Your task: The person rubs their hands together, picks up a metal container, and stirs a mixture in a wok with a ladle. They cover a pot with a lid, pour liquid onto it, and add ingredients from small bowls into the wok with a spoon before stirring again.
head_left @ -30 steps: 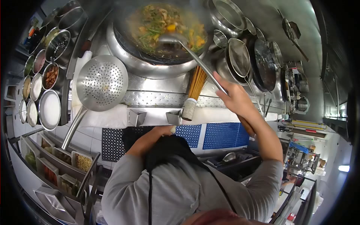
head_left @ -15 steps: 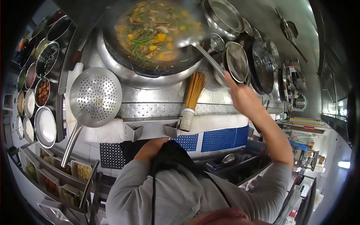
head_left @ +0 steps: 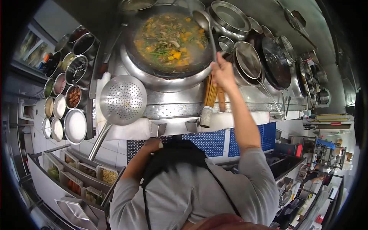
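My right hand (head_left: 223, 74) is closed around the long handle of a metal ladle (head_left: 212, 40). Its bowl is at the far right rim of a large black wok (head_left: 134, 51). A wooden handle end (head_left: 221, 100) shows below the hand, in line with the ladle. Inside the wok is a steaming stew (head_left: 168, 42) with orange chunks, green strips and sliced mushrooms. My left hand (head_left: 153, 145) is low by the black apron at the counter's front edge, its fingers mostly hidden. A bamboo wok brush (head_left: 209, 99) lies just below my right hand.
A perforated strainer (head_left: 123, 100) rests left of the wok, its handle over the counter edge. Seasoning pots (head_left: 75, 125) stand farther left, above ingredient bins (head_left: 107, 175). Mesh sieves (head_left: 248, 59) and pans (head_left: 275, 61) crowd the right. A white cloth (head_left: 132, 129) lines the front edge.
My right hand has drawn the ladle from over the stew to the wok's far right rim, and its handle is steeper. The camera view has shifted; the left hand stays low.
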Motion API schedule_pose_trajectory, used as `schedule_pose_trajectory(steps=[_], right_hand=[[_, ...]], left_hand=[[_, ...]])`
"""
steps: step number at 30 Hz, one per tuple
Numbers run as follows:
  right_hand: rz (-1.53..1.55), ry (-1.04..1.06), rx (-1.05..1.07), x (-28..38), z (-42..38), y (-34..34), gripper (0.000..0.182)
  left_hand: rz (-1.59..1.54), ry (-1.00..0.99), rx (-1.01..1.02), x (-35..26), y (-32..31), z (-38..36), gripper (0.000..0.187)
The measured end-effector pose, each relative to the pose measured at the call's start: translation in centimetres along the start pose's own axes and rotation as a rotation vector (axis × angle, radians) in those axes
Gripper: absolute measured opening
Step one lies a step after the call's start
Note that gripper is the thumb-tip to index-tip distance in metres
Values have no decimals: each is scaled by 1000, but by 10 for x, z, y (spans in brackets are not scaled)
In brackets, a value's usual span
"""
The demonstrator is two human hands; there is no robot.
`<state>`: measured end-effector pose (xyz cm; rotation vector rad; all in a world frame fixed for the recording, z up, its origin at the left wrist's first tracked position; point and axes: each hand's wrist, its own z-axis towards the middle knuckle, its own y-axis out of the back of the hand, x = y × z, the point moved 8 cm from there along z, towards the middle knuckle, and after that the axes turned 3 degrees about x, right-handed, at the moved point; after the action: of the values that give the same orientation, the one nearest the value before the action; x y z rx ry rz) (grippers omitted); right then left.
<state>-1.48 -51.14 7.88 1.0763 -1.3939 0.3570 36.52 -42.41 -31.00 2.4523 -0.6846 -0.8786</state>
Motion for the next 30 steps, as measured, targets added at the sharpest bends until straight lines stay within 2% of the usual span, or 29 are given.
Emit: schedule_pose_trajectory(steps=[1, 2, 3, 6, 7, 8, 11, 14, 16, 20, 23, 26, 29, 30], right_hand=[[168, -59, 16, -21, 5, -26, 65], [395, -124, 28, -27, 3, -60, 60], [618, -191, 38, -29, -2, -83, 56], [1090, -324, 252, -5, 4, -99, 26], [1043, -316, 315, 8, -4, -96, 12], [960, -285, 334, 20, -16, -91, 13], [722, -137, 376, 43, -45, -77, 32], [564, -23, 368, 52, -42, -62, 51], [460, 21, 300, 56, -29, -55, 63], [163, 59, 164, 58, 19, -52, 72], [46, 57, 237, 58, 68, -67, 69], [-78, 28, 369, 69, 83, -96, 66], [-744, 363, 391, 89, 51, -108, 66], [-990, 707, 291, 80, 40, -112, 69]], left_hand=[[-36, 55, -54, 20, 6, -16, 49], [-71, 109, -104, 40, 10, -34, 51], [-126, 192, -64, 58, 14, -47, 54], [-240, 389, -129, 109, 9, -88, 55], [-291, 421, -178, 123, 8, -101, 55], [-344, 450, -232, 136, 8, -111, 54], [-411, 492, -350, 152, 0, -135, 54], [-489, 515, -369, 174, -23, -139, 58], [-563, 558, -386, 181, -29, -145, 58], [-640, 644, -453, 182, -39, -161, 56], [-644, 690, -476, 176, -49, -166, 54], [-685, 691, -454, 177, -70, -169, 53], [-759, 681, -442, 182, -93, -162, 55], [-785, 680, -441, 184, -98, -159, 57]])
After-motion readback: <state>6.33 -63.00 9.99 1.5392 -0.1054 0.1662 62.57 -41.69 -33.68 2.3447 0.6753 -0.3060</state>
